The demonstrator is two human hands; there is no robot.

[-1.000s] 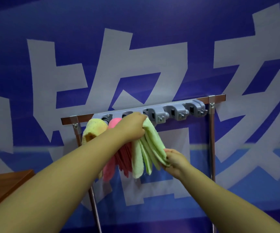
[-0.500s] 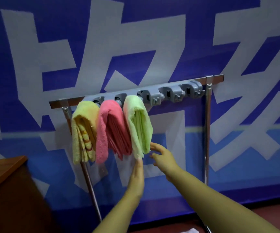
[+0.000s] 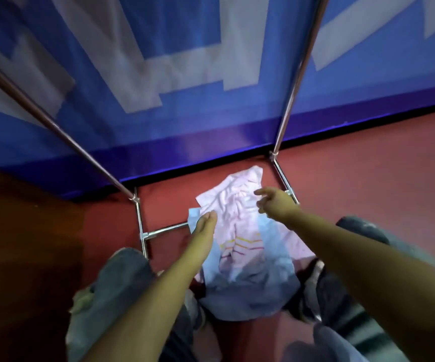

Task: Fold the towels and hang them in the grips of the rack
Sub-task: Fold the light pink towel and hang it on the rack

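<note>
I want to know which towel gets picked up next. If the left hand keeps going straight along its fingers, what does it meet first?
Most likely the pink towel lying crumpled on the floor: the left hand points forward and down with straight fingers, their tips already at its near edge. Depth is unclear, so contact cannot be confirmed.

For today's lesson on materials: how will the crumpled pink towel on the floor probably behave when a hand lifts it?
The pink towel lies creased and rumpled, so it will probably flop and drape. Lying over the blue towel, it may drag that along. It looks thin, likely light.
</note>
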